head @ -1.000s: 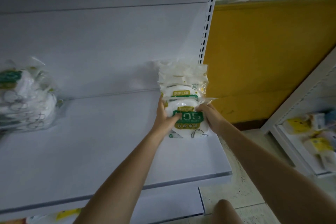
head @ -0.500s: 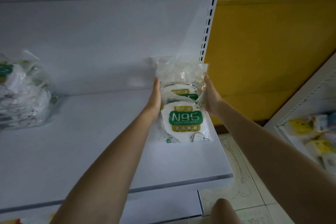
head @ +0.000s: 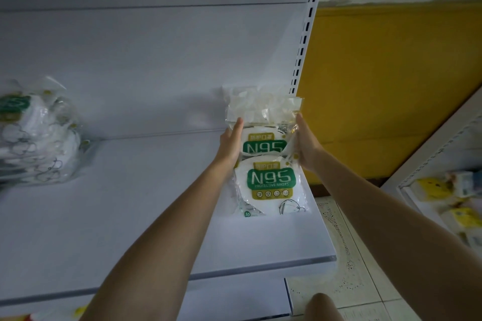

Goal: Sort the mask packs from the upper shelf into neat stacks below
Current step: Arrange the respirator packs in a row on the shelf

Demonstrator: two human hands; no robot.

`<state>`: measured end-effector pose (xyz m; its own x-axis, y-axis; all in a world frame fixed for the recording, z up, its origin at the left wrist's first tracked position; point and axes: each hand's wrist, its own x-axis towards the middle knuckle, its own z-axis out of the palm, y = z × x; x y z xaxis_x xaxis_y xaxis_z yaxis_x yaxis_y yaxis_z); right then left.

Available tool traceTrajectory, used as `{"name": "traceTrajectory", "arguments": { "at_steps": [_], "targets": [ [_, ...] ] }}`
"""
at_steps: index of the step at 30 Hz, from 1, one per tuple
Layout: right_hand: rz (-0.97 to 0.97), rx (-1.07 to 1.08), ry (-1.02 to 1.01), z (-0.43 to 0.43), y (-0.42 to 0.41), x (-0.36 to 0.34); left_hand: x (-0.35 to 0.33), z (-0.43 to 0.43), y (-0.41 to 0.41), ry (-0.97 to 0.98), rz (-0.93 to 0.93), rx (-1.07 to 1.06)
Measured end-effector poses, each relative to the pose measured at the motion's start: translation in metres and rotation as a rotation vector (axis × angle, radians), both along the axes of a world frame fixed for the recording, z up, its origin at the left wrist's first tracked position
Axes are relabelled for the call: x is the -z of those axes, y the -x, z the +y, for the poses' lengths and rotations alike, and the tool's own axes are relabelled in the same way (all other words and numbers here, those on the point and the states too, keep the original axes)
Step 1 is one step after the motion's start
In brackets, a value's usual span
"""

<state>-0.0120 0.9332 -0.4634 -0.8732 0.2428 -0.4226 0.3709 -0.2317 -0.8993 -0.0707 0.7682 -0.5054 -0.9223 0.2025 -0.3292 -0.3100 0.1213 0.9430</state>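
Change: the left hand (head: 230, 142) and the right hand (head: 303, 142) are now flanking the rear packs (head: 263, 143), having left the green label of the front pack (head: 271, 187), where they were resting a second ago.
Floor tiles (head: 347, 255): pale and patterned, showing below the right end of the shelf (head: 130, 216).
Shelf: white and flat, spanning the view, with its front edge lying nearest the person.
Front pack: sitting at the shelf's right end with its lower edge on the board, leaning back on the packs behind and showing a green N95 label.
Left hand: pressing flat against the left side of the rear packs just above the shelf, fingers straight, held together and pointing up.
Right hand: pressing flat against the right side of the same packs, fingers straight, palm lying on the crinkled plastic.
Rear packs: standing upright at the back of the shelf's right end, between the two hands, clear tops rising above the fingertips.
Left pile (head: 34, 135): a loose heap of mask packs lying at the shelf's left end, well apart from both hands and blurred.
Slotted upright (head: 303, 44): rising from the shelf's back right corner.
Yellow wall (head: 378, 86): running beyond the shelf's right end.
Side rack (head: 430, 185): standing right of the shelf and carrying yellow packets too blurred to read.
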Motion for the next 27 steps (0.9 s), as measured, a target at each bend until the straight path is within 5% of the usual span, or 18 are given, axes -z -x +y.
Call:
{"name": "traceTrajectory", "arguments": {
  "at_steps": [14,20,24,27],
  "targets": [
    [-0.045,0.061,-0.03,-0.003,-0.01,0.004,-0.035,0.0,-0.023,0.242,0.008,-0.047],
    [0.092,0.036,-0.079,-0.003,-0.054,0.008,-0.039,-0.022,-0.069,-0.045,0.159,-0.191],
    [0.116,-0.056,-0.177,-0.027,-0.098,0.014,-0.036,-0.03,-0.109,-0.051,0.132,-0.011],
    [-0.188,0.007,-0.561,-0.036,-0.106,0.029,-0.021,-0.03,-0.123,0.256,0.074,-0.029]
  ]
}}
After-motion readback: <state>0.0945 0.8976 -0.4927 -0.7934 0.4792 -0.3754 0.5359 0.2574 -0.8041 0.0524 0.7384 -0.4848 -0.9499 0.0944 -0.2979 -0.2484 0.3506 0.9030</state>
